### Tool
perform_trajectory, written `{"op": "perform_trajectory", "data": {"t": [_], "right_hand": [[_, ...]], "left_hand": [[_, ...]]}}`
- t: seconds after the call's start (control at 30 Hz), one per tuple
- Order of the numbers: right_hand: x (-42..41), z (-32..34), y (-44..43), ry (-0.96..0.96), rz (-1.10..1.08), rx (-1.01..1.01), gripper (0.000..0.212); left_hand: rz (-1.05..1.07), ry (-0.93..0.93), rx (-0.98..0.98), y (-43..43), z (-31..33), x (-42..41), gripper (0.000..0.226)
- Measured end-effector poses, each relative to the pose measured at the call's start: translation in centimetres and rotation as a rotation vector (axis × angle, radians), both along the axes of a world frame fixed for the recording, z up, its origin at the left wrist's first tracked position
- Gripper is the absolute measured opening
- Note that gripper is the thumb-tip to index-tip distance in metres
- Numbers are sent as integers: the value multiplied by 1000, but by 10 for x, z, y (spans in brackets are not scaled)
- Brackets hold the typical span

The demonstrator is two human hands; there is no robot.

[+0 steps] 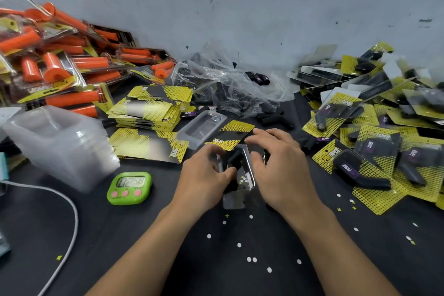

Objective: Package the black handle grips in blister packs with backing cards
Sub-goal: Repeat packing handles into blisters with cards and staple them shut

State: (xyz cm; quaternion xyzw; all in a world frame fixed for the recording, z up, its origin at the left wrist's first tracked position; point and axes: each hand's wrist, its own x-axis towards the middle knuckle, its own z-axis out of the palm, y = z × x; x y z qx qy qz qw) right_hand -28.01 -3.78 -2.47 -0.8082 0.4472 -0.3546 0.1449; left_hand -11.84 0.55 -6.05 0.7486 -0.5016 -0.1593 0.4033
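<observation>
Just right of the green timer (129,187), left hand (204,176) and right hand (282,172) arch inward, fingers curled round opposite edges of a clear blister pack (242,176), glossy, blurred, one black grip (233,159) lying inside.

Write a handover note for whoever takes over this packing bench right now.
Left hand grips the clear blister pack with a black grip in it; right hand is at its right edge, hold blurred.
One backing card lies just beyond the hands; card stack and empty blisters to the left.
Done: finished packs piled right.
Left: card this pack, then the loose grips by the bag.
</observation>
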Motion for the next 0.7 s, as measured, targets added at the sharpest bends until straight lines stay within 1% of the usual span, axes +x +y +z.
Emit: {"op": "perform_trajectory", "data": {"t": [0.07, 0.1, 0.17, 0.27, 0.33, 0.4, 0.43, 0.5, 0.57, 0.63, 0.7], "right_hand": [[10, 10, -3, -3, -5, 26, 36], [17, 16, -6, 31, -5, 48, 37], [36, 27, -16, 161, 2, 85, 37], [71, 35, -33, 457, 10, 78, 36], [86, 35, -47, 613, 6, 88, 40], [95, 33, -57, 716, -16, 74, 42], [97, 32, -59, 733, -25, 50, 35], [98, 31, -58, 682, -30, -7, 17], [93, 32, -53, 577, -56, -103, 11], [76, 33, -46, 399, -153, -233, 14], [52, 34, -38, 110, -258, -311, 29]], "left_hand": [[-6, -15, 11, -2, -2, 1, 22], [-9, -20, 8, -3, -2, 1, 20], [-11, -18, 1, -5, -3, 2, 21], [-32, 10, 28, -8, -2, 2, 18], [-41, 49, 53, -8, -3, 3, 18], [-37, 55, 45, -7, -4, 5, 19], [-30, 42, 38, -7, -4, 5, 20], [-27, 35, 36, -6, -4, 3, 18], [-26, 65, 26, -6, -6, 1, 19], [11, 54, 8, -6, -8, -2, 22], [69, 25, -19, -4, -8, -1, 23]]}}
